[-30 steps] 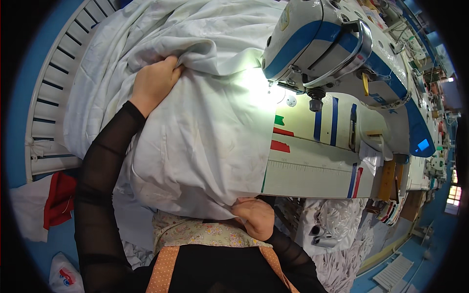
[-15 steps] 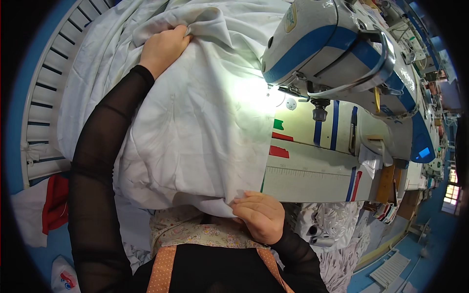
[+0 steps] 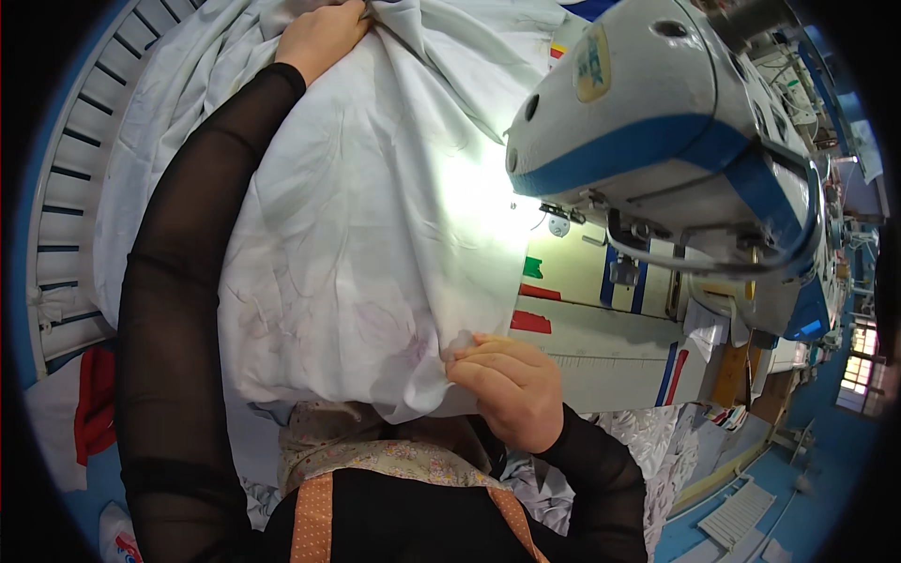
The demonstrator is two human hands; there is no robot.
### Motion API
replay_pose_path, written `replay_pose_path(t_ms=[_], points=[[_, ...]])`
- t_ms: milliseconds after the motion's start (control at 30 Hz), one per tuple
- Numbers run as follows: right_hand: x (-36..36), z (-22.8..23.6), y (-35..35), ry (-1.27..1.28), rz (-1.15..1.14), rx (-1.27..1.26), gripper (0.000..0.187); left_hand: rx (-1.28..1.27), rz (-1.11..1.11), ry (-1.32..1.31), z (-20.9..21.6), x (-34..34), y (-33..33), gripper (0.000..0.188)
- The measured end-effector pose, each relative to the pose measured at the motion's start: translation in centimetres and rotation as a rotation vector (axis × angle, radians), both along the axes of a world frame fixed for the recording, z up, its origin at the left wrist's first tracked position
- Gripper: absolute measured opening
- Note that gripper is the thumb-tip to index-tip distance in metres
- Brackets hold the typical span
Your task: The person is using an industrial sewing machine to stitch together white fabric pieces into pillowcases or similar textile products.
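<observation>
A large white cloth [image 3: 328, 253] lies over the sewing table and hangs down near my lap, with soft folds and faint purplish marks near its lower part. My left hand [image 3: 324, 39] grips a bunched fold at the far side, fingers curled into the fabric. Close to my body, my right hand [image 3: 511, 389] pinches the cloth's right edge. Between the hands, that edge runs past the lit needle area of a white and blue sewing machine [image 3: 629, 131], whose head stands to the right. The cloth hides whatever lies beneath it.
Right of the cloth, the machine bed [image 3: 601, 361] carries a ruler scale and coloured tape strips. A white slatted rack [image 3: 66, 202] borders the left. White fabric [image 3: 648, 446] is heaped below the table at right. Red and white cloth [image 3: 89, 408] lies at lower left.
My left hand has moved farther away with its fold. My right hand has shifted slightly right and up, still pinching the edge. The view has tilted, so the machine appears larger and lower.
</observation>
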State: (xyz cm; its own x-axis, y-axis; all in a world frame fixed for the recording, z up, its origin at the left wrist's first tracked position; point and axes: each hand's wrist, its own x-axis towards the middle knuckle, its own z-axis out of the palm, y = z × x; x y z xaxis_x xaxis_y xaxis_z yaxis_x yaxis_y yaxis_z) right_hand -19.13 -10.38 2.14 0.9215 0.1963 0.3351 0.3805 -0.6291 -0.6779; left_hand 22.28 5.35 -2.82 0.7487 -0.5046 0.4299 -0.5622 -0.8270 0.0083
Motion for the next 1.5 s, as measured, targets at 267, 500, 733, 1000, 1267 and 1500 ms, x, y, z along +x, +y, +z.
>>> replay_pose_path(t_ms=[267, 500, 733, 1000, 1267, 1500], points=[[2.2, 0.0, -0.8, 0.019, 0.0, -0.065, 0.031, -0.113, -0.098, -0.036, 4.4, -2.2, -0.2, 0.011], [2.4, 0.5, 0.1, 0.079, 0.003, -0.092, 0.031, -0.005, -0.778, 0.293, 4.5, -10.1, -7.2, 0.059], [2.8, 0.8, 0.7, 0.086, -0.038, -0.105, 0.027, -0.025, -0.245, 0.26, 2.0, -5.3, -10.9, 0.027], [2.0, 0.9, 0.4, -0.066, -0.242, -0.244, 0.04, -0.239, -0.471, 0.402, 3.5, -4.5, -4.9, 0.045], [-4.8, 0.7, 2.2, 0.537, -0.244, 1.041, 0.035, -0.555, -0.539, 0.477, 8.0, -31.4, 14.0, 0.035], [-10.5, -7.2, 10.1, 0.556, -0.08, 0.888, 0.036, -0.686, -0.368, 0.549, 2.0, -45.9, 18.8, 0.029]])
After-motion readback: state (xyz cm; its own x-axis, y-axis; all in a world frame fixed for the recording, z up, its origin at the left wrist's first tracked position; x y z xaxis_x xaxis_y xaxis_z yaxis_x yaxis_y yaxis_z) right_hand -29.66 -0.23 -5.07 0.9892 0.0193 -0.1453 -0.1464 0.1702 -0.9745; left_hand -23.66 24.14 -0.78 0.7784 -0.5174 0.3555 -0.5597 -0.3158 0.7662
